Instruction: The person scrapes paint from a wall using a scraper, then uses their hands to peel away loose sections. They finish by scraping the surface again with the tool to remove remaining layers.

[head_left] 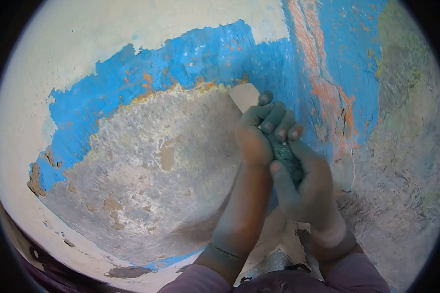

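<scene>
My left hand (269,117) is wrapped round the upper part of a scraper near its flat, pale blade (245,96). Lower down and to the right, my right hand (303,183) grips the dark, dusty handle (288,158) of the same tool. The blade rests at or close to the boundary between blue paint (200,53) and bare grey plaster (166,161); whether it touches the wall cannot be told. Greyish dust coats both hands.
Pale paint (83,44) surrounds the blue layer at the top and left. Orange-pink streaks (327,93) run down the blue on the right, beside rough grey wall (401,161). Purple sleeves (357,273) show at the bottom.
</scene>
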Available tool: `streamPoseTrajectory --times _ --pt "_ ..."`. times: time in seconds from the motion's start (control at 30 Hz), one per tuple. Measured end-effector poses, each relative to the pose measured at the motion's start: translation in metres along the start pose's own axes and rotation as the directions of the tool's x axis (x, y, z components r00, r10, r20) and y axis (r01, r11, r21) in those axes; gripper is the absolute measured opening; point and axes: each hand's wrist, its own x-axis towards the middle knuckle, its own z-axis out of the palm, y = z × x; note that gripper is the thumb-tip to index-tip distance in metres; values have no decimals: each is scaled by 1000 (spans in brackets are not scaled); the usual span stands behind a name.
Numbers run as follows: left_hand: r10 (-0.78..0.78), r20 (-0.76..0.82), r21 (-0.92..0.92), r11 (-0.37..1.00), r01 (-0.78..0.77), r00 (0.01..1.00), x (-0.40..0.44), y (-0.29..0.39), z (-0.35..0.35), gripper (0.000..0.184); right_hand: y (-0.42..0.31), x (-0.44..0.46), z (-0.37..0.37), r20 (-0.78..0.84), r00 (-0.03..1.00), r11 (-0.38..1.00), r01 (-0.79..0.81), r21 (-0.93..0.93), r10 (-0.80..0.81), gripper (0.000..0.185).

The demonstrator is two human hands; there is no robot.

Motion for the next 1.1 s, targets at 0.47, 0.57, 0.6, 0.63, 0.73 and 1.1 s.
streamPoseTrajectory --times 0.47,0.57,0.6,0.63,0.73,1.1 --pt "-27 -118 187 981 49 993 -2 8 10 17 -2 -2 2 30 996 995 -84 55 82 15" --pt "-11 -145 194 980 40 989 -2 6 10 17 0 -2 1 60 995 992 -90 85 85 15" --pt "2 -160 206 978 31 987 -2 7 10 17 1 -1 1 36 996 993 -81 90 78 15" --pt "13 -162 207 978 21 987 -1 7 10 17 1 -1 2 14 997 992 -78 98 77 15" --pt "28 -167 224 975 10 986 0 5 12 18 2 0 4 -19 999 990 -39 134 42 17" --pt "-36 -204 259 962 89 978 -3 13 17 17 2 -5 16 -15 999 989 -40 140 43 24"
